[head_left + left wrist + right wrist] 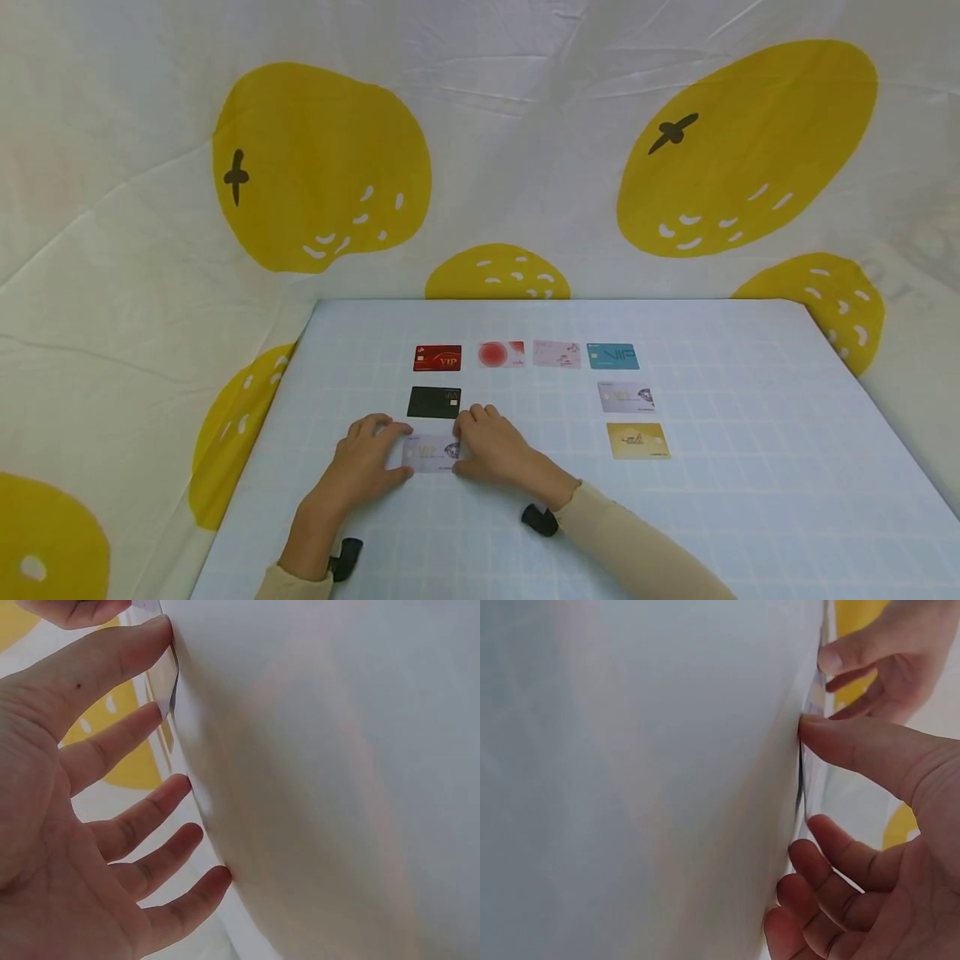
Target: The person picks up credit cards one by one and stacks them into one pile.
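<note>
A silver-grey VIP card (431, 454) with a dark emblem at its right end lies at the white tabletop, between the two hands. My left hand (362, 460) holds its left end, thumb at the near corner and index finger at the far one. At the opposite end, my right hand (492, 447) grips the card the same way. In the left wrist view, the other fingers of the left hand (97, 787) spread against the surface. Seen from the right wrist, the right hand (877, 847) has its remaining fingers bent, tips on the table.
Just beyond the held card lies a black card (433, 402). A red VIP card (437, 358), a red-circle card (501, 355), a pink card (557, 354) and a teal card (612, 357) form the back row. Another silver card (626, 397) and a gold card (638, 442) lie at right.
</note>
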Available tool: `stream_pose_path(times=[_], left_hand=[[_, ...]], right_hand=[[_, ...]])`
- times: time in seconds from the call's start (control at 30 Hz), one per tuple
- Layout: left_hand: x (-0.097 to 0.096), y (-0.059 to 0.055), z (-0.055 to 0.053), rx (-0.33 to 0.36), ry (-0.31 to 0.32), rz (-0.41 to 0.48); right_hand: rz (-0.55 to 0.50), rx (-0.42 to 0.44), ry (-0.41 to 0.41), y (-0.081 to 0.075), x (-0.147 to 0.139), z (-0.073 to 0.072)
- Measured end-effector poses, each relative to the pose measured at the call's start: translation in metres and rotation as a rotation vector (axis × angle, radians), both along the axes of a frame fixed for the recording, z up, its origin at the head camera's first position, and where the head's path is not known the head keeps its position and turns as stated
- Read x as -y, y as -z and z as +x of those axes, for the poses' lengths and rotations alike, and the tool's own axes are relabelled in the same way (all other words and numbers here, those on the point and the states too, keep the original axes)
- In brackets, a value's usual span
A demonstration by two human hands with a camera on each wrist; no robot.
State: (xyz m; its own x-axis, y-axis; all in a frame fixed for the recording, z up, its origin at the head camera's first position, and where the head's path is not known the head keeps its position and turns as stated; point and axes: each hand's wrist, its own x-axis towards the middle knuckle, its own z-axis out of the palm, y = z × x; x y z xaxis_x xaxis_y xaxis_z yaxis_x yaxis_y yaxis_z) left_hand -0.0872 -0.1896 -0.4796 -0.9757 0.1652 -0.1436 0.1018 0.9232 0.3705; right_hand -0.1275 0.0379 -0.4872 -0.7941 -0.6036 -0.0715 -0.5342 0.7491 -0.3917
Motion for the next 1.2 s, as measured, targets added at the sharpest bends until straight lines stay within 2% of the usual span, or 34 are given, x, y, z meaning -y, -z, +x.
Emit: stream_pose_path(times=[0.17, 0.33, 0.53, 0.77, 0.93, 1.2], left_hand=[[0.001, 0.003, -0.001, -0.009, 0.002, 0.018], [0.0, 0.003, -0.003, 0.052, -0.02, 0.048], [-0.001, 0.003, -0.005, 0.109, -0.009, 0.137], [0.0, 0.004, -0.003, 0.112, -0.022, 0.182], [0.0, 0.003, -0.003, 0.104, -0.052, 0.261], [0.001, 0.006, -0.009, 0.08, -0.103, 0.373]], right_hand=[[0.0, 0.014, 0.012, -0.001, 0.0, 0.001], [-0.023, 0.021, 0.009, 0.001, 0.0, 0.0], [-0.072, 0.06, 0.019, 0.0, -0.001, -0.002], [-0.197, 0.204, 0.06, -0.001, -0.002, -0.005], [-0.283, 0.298, 0.091, 0.001, -0.004, -0.008], [-0.37, 0.314, 0.121, 0.002, -0.011, -0.013]])
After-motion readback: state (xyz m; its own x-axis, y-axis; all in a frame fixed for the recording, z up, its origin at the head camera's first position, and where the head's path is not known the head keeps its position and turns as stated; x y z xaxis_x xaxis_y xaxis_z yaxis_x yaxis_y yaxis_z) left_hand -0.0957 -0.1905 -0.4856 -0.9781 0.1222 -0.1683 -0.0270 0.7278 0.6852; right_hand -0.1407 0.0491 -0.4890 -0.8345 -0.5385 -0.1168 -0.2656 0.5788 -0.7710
